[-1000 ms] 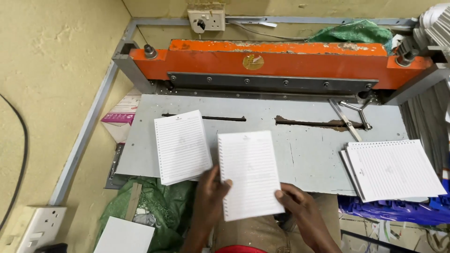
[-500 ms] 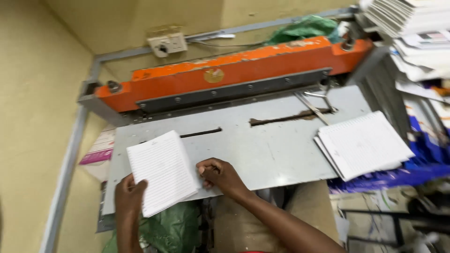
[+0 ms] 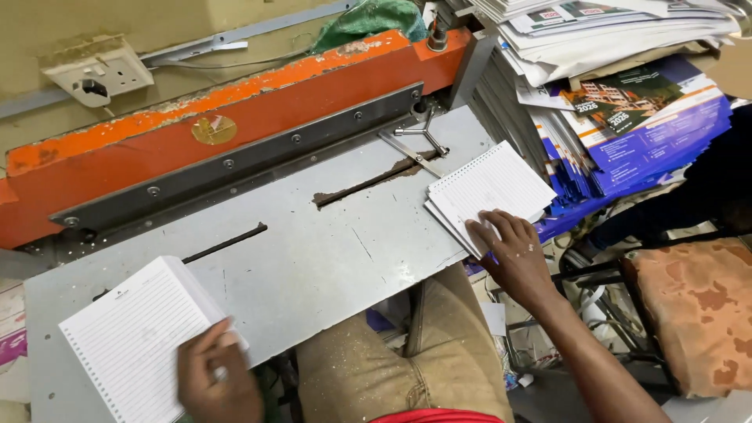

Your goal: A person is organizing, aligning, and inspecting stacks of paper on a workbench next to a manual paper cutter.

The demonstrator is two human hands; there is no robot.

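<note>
Left hand [image 3: 215,376] — fingers curled around the near right corner of a stack of lined sheets [image 3: 145,337], thumb on top, a closed pinch on the paper. The stack is white, ruled, with a row of small punched holes along its left edge; it lies flat at the near left of the machine table [image 3: 313,258], tilted a little to the table's edge.

Right hand [image 3: 513,251] — fingers spread and pressed flat on the near corner of a second pile of punched sheets [image 3: 489,192]; nothing is clasped, the palm is open downward. This pile is white, faintly ruled, slightly fanned, with holes along its far edge, and sits at the right end of the table, overhanging the edge.

Machine table — flat grey metal, scratched, with two dark rusty slots running across it.

Machine head [image 3: 235,133] — long orange bar at the far side, paint chipped, with a grey bolted steel strip beneath.

Wall socket [image 3: 98,70] — cream plastic, far left.

Printed paper stacks [image 3: 619,102] — blue, white and green covers, piled far right.

Cushioned seat [image 3: 693,313] — worn orange fabric, near right.
</note>
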